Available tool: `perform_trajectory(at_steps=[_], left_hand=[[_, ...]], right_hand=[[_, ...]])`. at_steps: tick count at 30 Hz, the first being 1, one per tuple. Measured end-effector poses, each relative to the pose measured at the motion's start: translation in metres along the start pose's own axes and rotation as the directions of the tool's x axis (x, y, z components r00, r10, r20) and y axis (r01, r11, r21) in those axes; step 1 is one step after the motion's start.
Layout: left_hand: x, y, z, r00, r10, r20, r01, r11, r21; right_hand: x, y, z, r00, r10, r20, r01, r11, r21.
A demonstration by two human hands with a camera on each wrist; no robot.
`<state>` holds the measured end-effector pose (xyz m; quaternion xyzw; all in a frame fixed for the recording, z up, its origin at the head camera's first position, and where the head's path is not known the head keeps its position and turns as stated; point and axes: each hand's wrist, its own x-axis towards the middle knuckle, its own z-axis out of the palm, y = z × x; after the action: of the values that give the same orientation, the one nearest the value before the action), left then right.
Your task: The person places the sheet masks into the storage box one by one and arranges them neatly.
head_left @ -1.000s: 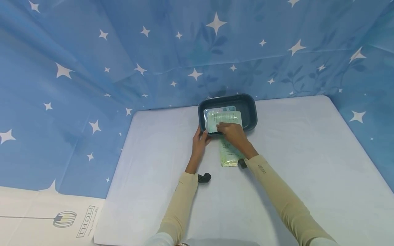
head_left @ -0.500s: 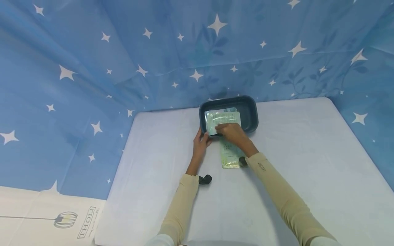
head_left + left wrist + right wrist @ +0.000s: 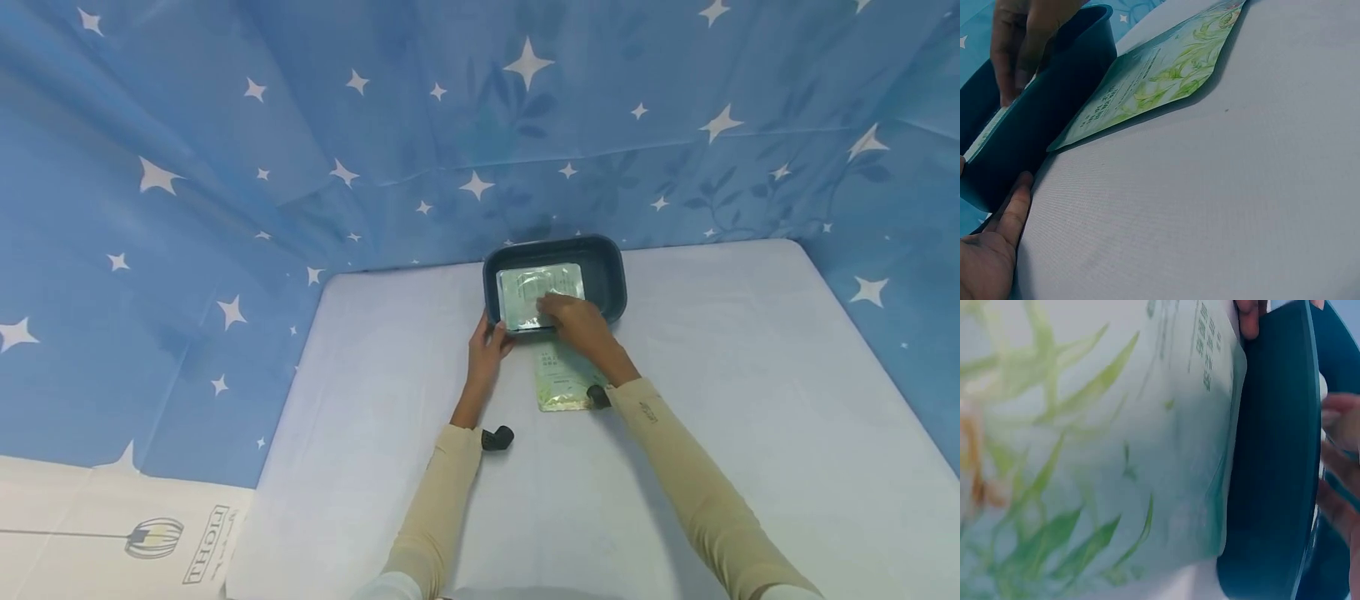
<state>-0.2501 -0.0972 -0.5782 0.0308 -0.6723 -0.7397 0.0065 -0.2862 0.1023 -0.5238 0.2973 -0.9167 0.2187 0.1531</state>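
My left hand grips the near left corner of a dark blue rectangular tub, thumb at the rim and fingers against the outer wall. In the left wrist view those fingers lie low along the wall. A pale green foil sheet mask packet lies inside the tub, on the left side. My right hand reaches over the near rim, its fairly straight fingers pointing down and touching this packet. Under my right wrist, a second green sheet mask packet with leaf print lies on the table against the tub.
A white cloth covers the table. Blue curtain with white stars hangs right behind the tub and along both sides. Black wrist camera mounts stick out from the sleeves.
The upper packet in the tub has shifted left and back, covering the bluish packet that showed beneath it. My right hand has moved slightly right; my left hand stays at the tub.
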Motion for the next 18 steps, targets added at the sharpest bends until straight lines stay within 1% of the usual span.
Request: perform_trajectory(at_steps=[2, 3, 5, 7, 9, 12, 14, 17, 18], left_hand=[[0.001, 0.001, 0.000, 1.000, 0.001, -0.005, -0.001, 1.000, 0.011], [0.002, 0.001, 0.000, 1.000, 0.001, -0.007, -0.001, 1.000, 0.015], [0.003, 0.002, -0.001, 1.000, 0.000, -0.007, 0.000, 1.000, 0.015], [0.003, 0.002, -0.001, 1.000, 0.001, -0.006, -0.001, 1.000, 0.007], [0.003, 0.002, -0.001, 1.000, 0.003, -0.006, -0.003, 1.000, -0.005], [0.003, 0.001, -0.002, 1.000, -0.001, -0.005, 0.001, 1.000, -0.015], [0.003, 0.000, -0.002, 1.000, -0.008, -0.005, 0.008, 1.000, -0.014], [0.002, -0.002, -0.001, 1.000, -0.017, -0.004, 0.017, 1.000, -0.013], [0.000, 0.001, -0.001, 1.000, -0.026, 0.002, 0.026, 1.000, -0.009]], right_hand=[[-0.002, 0.004, -0.002, 0.995, 0.073, -0.070, -0.074, 0.997, -0.013], [-0.002, 0.006, -0.003, 0.988, 0.116, -0.105, -0.118, 0.993, -0.016], [-0.003, 0.010, -0.005, 0.965, 0.212, -0.154, -0.213, 0.977, 0.005], [-0.004, 0.013, -0.007, 0.939, 0.293, -0.179, -0.291, 0.956, 0.039], [-0.004, 0.014, -0.009, 0.917, 0.359, -0.172, -0.347, 0.933, 0.100], [-0.005, 0.015, -0.010, 0.896, 0.416, -0.155, -0.394, 0.906, 0.153], [-0.006, 0.014, -0.010, 0.887, 0.441, -0.137, -0.418, 0.893, 0.168], [-0.008, 0.012, -0.010, 0.883, 0.453, -0.126, -0.434, 0.888, 0.149], [-0.008, 0.011, -0.009, 0.883, 0.455, -0.118, -0.438, 0.887, 0.144]])
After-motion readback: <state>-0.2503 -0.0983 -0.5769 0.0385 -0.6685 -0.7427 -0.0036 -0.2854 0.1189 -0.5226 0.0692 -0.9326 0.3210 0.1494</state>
